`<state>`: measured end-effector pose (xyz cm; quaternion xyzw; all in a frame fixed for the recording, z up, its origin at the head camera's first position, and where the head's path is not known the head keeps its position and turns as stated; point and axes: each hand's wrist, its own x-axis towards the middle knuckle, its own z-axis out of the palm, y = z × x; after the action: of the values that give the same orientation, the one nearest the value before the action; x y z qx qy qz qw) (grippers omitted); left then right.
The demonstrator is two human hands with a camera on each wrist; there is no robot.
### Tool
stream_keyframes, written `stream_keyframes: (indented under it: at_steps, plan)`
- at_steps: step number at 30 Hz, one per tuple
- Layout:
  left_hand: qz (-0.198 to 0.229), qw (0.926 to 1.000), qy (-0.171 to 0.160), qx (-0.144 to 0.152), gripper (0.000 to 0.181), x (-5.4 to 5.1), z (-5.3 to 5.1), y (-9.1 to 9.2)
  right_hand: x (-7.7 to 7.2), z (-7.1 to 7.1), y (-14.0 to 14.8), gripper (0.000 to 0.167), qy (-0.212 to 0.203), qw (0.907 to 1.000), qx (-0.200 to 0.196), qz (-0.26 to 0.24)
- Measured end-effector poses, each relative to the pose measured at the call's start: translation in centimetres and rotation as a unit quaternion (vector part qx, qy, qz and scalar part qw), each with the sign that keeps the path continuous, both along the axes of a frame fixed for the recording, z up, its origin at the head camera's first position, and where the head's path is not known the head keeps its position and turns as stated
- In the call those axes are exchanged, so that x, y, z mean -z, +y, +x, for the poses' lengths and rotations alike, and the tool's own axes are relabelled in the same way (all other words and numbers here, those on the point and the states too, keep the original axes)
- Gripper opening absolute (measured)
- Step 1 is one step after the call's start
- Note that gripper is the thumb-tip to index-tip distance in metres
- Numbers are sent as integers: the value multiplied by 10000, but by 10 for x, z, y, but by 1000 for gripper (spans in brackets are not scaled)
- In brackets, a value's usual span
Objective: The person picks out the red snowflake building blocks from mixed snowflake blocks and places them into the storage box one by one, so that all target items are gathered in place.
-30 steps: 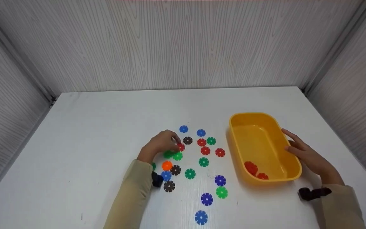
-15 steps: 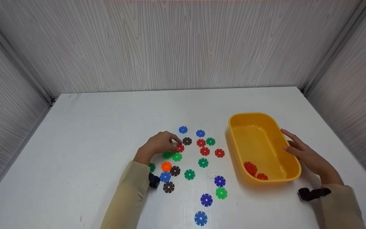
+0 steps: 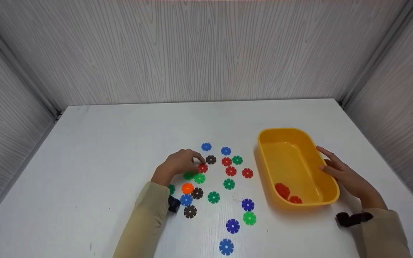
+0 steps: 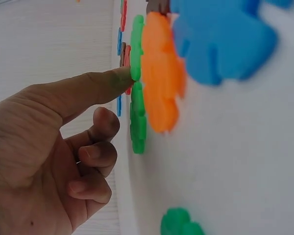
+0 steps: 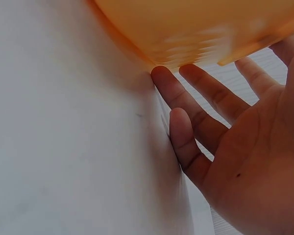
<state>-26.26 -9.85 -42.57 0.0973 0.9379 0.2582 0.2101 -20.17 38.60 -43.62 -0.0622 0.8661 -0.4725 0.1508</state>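
**Left hand (image 3: 179, 161) at red disc (image 3: 203, 168), right hand (image 3: 346, 176) clamped on yellow tub (image 3: 285, 135)**

Head view: red disc lies flat on the bench (image 3: 120, 143), left thumb and index at its edges. Can't tell if the pinch is closed; left wrist view hides the contact behind light green disc (image 3: 199, 178). That view adds the other three fingers, curled toward the palm, and shows light green disc, dark green disc (image 3: 189, 175) and orange disc (image 3: 187, 188) nearly edge-on.

Right hand: head view has the thumb over the tub rim, index along the outside. Right wrist view adds the lower fingers: two tips at the outer wall, little finger short of it.

Only head view sees into the tub: red pieces (image 3: 282, 190) at the near end.
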Motion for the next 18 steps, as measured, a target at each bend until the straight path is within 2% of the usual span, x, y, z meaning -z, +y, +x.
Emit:
stream_keyframes:
  at_steps: [7, 18]
  plan:
    - [9, 9999, -17, 146, 29, 1, 0, 1, 0, 1, -1, 62, 37, 10000, -36, -45]
    - [10, 9985, 346, 413, 31, 3, 0, 3, 0, 0, 0, 63, 106, 9998, -109, -98]
